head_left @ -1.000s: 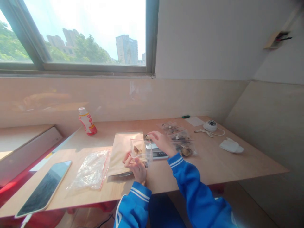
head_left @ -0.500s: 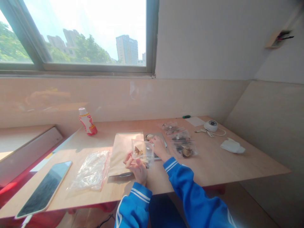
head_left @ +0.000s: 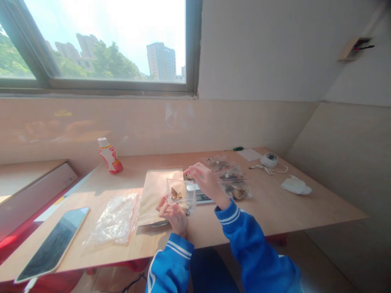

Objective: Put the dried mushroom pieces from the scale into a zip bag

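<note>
My left hand [head_left: 173, 216] is closed on the lower edge of a clear zip bag [head_left: 190, 191], which stands tilted above a brown paper sheet or envelope [head_left: 155, 191]. Inside the bag lie several brown and pale dried pieces [head_left: 175, 193]. My right hand [head_left: 203, 179] is over a flat kitchen scale [head_left: 203, 198], to the right of the bag. Its fingers are bent together and point down at the scale's far left corner. A small dark bit shows under the fingertips, too small to name. Most of the scale's top is hidden by the hand and bag.
Right of the scale lie several zip bags with dried pieces [head_left: 238, 191]. Farther right are a white round device with a cord [head_left: 269, 160], a white tissue [head_left: 296, 185], paper [head_left: 249, 154] and a green-handled tool [head_left: 238, 149]. Leftward: empty plastic bags [head_left: 117, 217], a phone [head_left: 55, 242], a bottle [head_left: 110, 156].
My right hand has lifted off the bag's right edge and moved up over the scale, its fingers now bent downward. The left hand still holds the bag in place. The view has shifted slightly.
</note>
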A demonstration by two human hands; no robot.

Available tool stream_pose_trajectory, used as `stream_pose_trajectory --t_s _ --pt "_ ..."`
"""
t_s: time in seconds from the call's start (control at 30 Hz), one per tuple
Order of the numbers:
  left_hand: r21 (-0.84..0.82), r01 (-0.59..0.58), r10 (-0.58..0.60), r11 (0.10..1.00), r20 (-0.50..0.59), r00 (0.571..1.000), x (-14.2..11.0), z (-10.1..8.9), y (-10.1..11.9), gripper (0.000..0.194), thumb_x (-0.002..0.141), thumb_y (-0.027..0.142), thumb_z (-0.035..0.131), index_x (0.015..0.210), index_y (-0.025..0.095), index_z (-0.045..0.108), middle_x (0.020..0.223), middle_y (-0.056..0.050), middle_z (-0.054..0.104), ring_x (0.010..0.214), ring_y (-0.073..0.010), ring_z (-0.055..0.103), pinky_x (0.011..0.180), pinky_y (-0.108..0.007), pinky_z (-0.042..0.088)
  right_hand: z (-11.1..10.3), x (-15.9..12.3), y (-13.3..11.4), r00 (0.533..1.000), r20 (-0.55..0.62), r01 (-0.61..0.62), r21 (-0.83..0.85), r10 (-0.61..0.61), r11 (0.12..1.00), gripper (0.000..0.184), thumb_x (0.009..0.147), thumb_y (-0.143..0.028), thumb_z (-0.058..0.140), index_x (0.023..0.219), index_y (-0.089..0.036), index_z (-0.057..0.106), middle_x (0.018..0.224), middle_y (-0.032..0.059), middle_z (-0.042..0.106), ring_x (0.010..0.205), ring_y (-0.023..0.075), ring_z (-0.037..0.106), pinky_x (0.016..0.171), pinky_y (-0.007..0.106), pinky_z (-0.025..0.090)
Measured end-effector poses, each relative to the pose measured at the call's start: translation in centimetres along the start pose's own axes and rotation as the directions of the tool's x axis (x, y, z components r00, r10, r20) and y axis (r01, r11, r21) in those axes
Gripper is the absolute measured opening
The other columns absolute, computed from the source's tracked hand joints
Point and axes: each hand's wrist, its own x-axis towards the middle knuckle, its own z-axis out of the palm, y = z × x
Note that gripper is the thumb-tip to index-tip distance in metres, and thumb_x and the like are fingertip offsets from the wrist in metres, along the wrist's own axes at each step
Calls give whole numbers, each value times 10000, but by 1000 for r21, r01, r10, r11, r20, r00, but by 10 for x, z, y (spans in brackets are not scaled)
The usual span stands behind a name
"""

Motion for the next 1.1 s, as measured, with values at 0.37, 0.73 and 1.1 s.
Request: stream_pose_trajectory --t_s 0.37,0.73,1.1 --pt "21 -111 112 994 -81 990 3 3 6 236 904 429 415 951 232 295 1136 -142 477 1080 -218 546 875 -461 495 37 -3 109 987 121 -41 -449 106 892 345 831 -206 548 1174 -224 583 1266 101 574 1187 249 478 984 421 355" --pt "46 -120 122 992 -28 992 3 0 13 178 922 372 384 944 222 291 1166 -178 465 1157 -257 507 901 -532 467 22 1 60 946 -284 -170 -20 158 985 304 873 -438 503 1030 -191 584 958 67 664 848 193 595 770 316 454" --pt "11 -140 140 990 -55 989 3 1 12 152 909 312 429 952 221 316 1186 -151 472 1145 -223 504 865 -452 480 -7 -6 1 999 -36 31 -33 -32 999 429 948 -470 356 835 -208 677 820 29 691 836 176 608 808 304 419"
